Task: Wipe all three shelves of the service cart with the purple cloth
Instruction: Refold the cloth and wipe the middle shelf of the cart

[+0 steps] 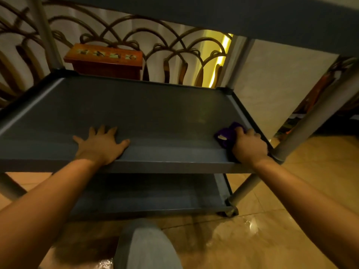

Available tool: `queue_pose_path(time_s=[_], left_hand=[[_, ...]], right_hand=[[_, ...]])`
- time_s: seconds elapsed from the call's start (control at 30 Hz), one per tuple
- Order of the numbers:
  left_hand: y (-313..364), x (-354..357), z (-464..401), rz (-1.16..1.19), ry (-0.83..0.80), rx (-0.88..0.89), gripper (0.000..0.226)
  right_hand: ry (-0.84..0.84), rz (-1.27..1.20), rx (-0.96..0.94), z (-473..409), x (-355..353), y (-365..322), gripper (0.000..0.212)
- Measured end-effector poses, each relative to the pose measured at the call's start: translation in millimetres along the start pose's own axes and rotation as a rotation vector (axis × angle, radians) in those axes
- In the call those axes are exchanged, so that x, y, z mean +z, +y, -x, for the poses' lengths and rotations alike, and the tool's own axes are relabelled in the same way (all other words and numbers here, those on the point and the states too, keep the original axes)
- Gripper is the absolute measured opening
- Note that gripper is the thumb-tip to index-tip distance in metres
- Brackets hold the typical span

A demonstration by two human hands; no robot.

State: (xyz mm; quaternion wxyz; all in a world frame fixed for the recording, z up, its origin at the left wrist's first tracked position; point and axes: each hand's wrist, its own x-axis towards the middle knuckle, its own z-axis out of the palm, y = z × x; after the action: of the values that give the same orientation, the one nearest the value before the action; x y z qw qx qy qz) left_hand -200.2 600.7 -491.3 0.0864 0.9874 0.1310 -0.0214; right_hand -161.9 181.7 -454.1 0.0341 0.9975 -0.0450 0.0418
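Observation:
The grey service cart fills the view, seen from low down. Its middle shelf [147, 111] lies in front of me, the top shelf [213, 14] runs overhead, and the bottom shelf [151, 195] shows below. My left hand [101, 144] rests flat with spread fingers on the middle shelf's near edge. At the shelf's near right corner my right hand [249, 144] grips the bunched purple cloth [226, 135] and holds it against the shelf surface.
Grey cart posts [310, 123] stand at the corners, with a caster [232, 211] on the glossy tiled floor. Behind the cart are a wooden box [104, 61] and a curved metal railing [174, 47]. My knee [147, 247] is at the bottom centre.

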Motion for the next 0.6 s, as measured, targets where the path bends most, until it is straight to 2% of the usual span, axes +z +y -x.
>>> queue_pose_path(time_s=[0.1, 0.13, 0.2, 0.27, 0.33, 0.43, 0.53, 0.6], left_hand=[[6, -3, 10, 0.009, 0.348, 0.232, 0.061], [7, -4, 12, 0.016, 0.343, 0.285, 0.059], [7, -6, 10, 0.024, 0.165, 0.251, 0.056], [5, -6, 3, -0.017, -0.025, 0.186, 0.060], [3, -3, -1, -0.043, -0.067, 0.196, 0.062], [6, -2, -8, -0.091, 0.007, 0.234, 0.064], [14, -10, -27, -0.112, -0.060, 0.199, 0.071], [17, -11, -39, -0.095, -0.139, 0.169, 0.077]], right_hand=[[0.059, -0.215, -0.178, 4, -11, -43, 0.059], [0.044, -0.277, -0.292, 10, -12, -62, 0.062], [-0.030, -0.318, -0.522, 25, -9, -92, 0.062], [-0.023, -0.305, -0.567, 24, -6, -89, 0.058], [0.010, -0.235, -0.451, 2, -4, -65, 0.055], [-0.036, -0.106, -0.173, -49, -4, -32, 0.060], [0.037, -0.202, 0.043, -91, 2, -19, 0.063], [0.099, -0.390, 0.196, -111, 13, -16, 0.060]])
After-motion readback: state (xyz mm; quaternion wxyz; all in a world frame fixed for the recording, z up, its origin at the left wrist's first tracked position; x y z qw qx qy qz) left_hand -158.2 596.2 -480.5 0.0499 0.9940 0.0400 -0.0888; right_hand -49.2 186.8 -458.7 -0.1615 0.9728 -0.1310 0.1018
